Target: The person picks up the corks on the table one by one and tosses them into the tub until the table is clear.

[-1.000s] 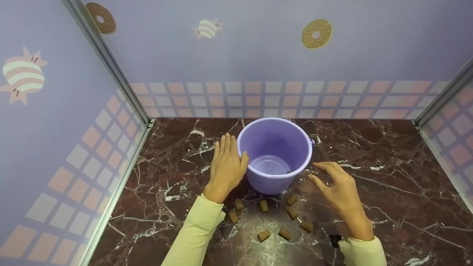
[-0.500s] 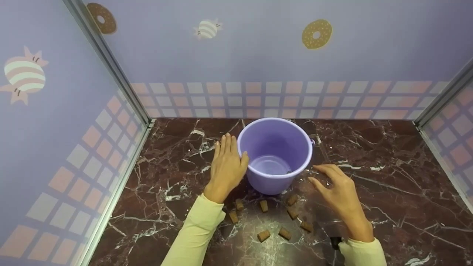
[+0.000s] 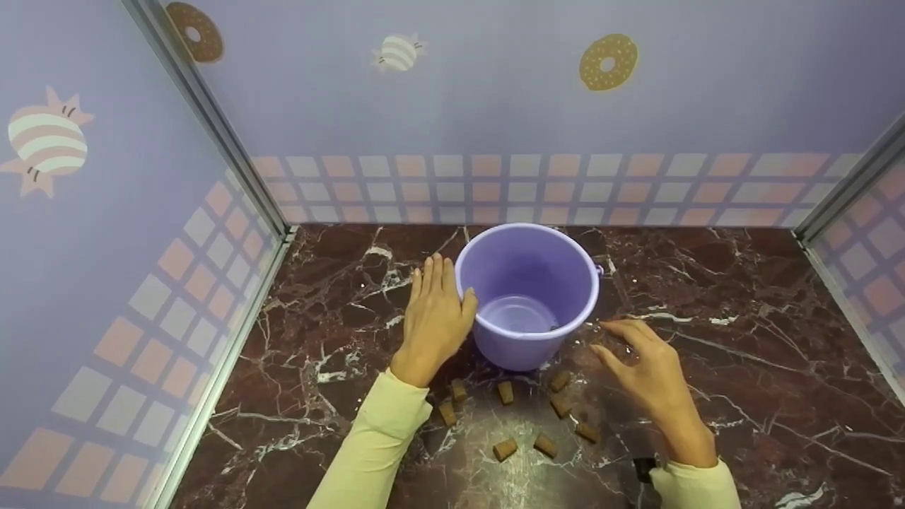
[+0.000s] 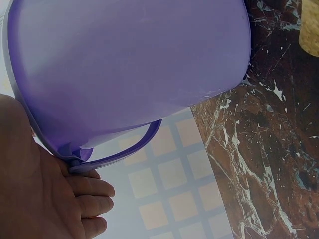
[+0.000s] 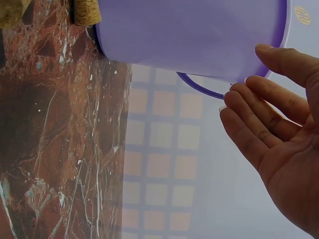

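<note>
A purple bucket stands upright on the dark marbled surface; a small dark spot shows inside near its bottom. My left hand lies against its left side, fingers straight and thumb at the rim. In the left wrist view the palm and fingers of that hand are beside the rim and the handle. To the right of the bucket my right hand is held apart from it, fingers relaxed, holding nothing. The right wrist view shows this hand with fingers extended by the bucket.
Several brown cork pieces lie scattered in front of the bucket, between my forearms. A small black object is beside my right sleeve. Patterned panels stand behind and at both sides of the marbled surface.
My right hand has moved slightly down. The bucket, the cork pieces and my left hand have kept their places.
</note>
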Action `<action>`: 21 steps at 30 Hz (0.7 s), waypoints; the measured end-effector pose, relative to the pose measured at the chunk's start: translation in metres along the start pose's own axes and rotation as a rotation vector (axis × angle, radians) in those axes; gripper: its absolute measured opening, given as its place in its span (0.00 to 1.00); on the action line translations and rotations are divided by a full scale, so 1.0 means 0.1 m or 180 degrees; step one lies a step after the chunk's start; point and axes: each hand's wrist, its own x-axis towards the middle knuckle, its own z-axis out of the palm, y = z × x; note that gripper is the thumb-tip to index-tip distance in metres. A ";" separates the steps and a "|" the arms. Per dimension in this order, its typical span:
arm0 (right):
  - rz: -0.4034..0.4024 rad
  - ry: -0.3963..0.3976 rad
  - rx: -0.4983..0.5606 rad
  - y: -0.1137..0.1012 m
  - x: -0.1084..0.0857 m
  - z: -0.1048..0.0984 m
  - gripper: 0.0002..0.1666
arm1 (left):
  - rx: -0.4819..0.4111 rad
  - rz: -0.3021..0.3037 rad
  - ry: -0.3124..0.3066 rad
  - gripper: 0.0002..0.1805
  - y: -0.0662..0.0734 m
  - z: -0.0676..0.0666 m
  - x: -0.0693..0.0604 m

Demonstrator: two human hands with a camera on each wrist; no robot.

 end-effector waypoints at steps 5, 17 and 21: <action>0.0027 -0.0041 -0.0036 0.00 -0.04 0.00 0.23 | -0.0016 -0.0012 -0.0013 0.38 0.00 0.00 0.00; 0.0028 -0.0052 -0.0020 0.01 -0.11 0.01 0.24 | -0.0034 0.0015 0.0017 0.38 -0.01 0.00 0.00; -0.0006 -0.0073 -0.0019 0.02 -0.13 0.01 0.25 | -0.0033 0.0022 0.0014 0.38 -0.01 0.00 0.00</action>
